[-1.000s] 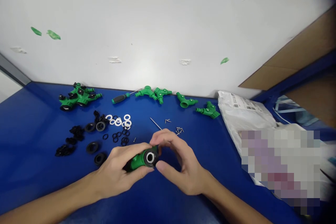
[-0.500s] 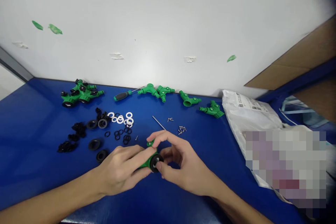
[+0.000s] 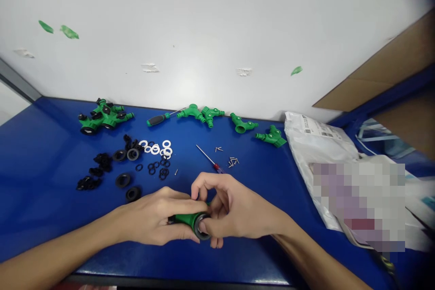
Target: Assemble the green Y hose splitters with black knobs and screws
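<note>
My left hand (image 3: 156, 217) is wrapped round a green fitting (image 3: 185, 219) low in the middle of the view. On the fitting's near right end sits a black ring (image 3: 203, 231). My right hand (image 3: 241, 208) closes on that end, with its thumb pressed into the ring's opening and its other fingers curled behind. Much of the fitting is hidden by my fingers. Just beyond my right hand lies a screwdriver (image 3: 216, 166) with a red and clear handle, partly covered by the hand.
Assembled green fittings (image 3: 107, 118), a green-black screwdriver (image 3: 158, 120) and bare green fittings (image 3: 240, 124) line the back. White washers (image 3: 155, 150), black O-rings (image 3: 164, 173), black caps (image 3: 123, 180) and small black parts (image 3: 89, 183) lie left; screws (image 3: 233, 162) and a plastic bag (image 3: 319, 145) lie right.
The fitting has been tilted, and its ringed end sits slightly lower. My right fingers have shifted round it, and the red screwdriver handle now shows. The whole view has moved slightly.
</note>
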Motion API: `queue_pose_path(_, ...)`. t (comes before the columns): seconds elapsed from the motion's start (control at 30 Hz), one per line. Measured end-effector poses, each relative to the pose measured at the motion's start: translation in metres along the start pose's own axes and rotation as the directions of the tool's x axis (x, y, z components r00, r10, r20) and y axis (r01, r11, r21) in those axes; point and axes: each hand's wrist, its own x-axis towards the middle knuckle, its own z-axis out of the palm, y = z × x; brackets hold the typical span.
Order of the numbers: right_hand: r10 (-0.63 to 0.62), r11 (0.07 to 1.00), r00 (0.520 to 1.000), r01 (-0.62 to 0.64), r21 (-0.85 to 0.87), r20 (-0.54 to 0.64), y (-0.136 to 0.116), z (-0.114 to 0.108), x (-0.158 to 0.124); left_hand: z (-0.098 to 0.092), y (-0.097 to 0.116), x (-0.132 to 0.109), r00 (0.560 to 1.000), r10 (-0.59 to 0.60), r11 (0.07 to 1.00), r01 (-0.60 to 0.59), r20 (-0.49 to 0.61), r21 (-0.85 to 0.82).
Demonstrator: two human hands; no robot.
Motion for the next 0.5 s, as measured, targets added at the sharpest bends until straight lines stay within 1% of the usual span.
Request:
queue_pose_path(0.13, -0.019, 1.0, 0.999, 0.019, 0.002, -0.036, -0.001, 0.0, -0.001, -0.001, 0.003, 0.001, 0.999, -0.032, 0.999, 0.032, 0.004, -0.031)
queue_pose_path(0.3, -0.017, 1.0, 0.999, 0.016, -0.018, -0.031, 0.0, -0.002, -0.003, 0.001, 0.003, 0.001, 0.998, -0.051, 0.999, 0.052, -0.034, 0.018)
queue_pose_path(0.37, -0.064, 0.997, 0.997, 0.062, -0.038, -0.04, -0.001, -0.005, -0.002, 0.004, 0.0, 0.0, 0.995, -0.043, 0.998, 0.046, -0.093, 0.033)
queue_pose_path(0.4, -0.106, 0.993, 0.993, 0.103, -0.058, -0.058, -0.001, -0.008, -0.001, 0.006, -0.002, -0.001, 0.989, -0.036, 0.998, 0.043, -0.143, 0.043)
queue_pose_path(0.43, -0.161, 0.984, 0.982, 0.152, -0.092, -0.099, -0.001, -0.011, 0.0, 0.008, -0.005, -0.002, 0.979, -0.033, 0.997, 0.045, -0.201, 0.056)
queue_pose_path(0.47, -0.221, 0.97, 0.961, 0.198, -0.143, -0.166, -0.001, -0.016, 0.001, 0.01, -0.007, -0.003, 0.964, -0.043, 0.996, 0.062, -0.261, 0.064)
queue_pose_path(0.5, -0.283, 0.949, 0.924, 0.231, -0.215, -0.256, -0.001, -0.021, 0.003, 0.012, -0.009, -0.004, 0.946, -0.069, 0.995, 0.09, -0.317, 0.053)
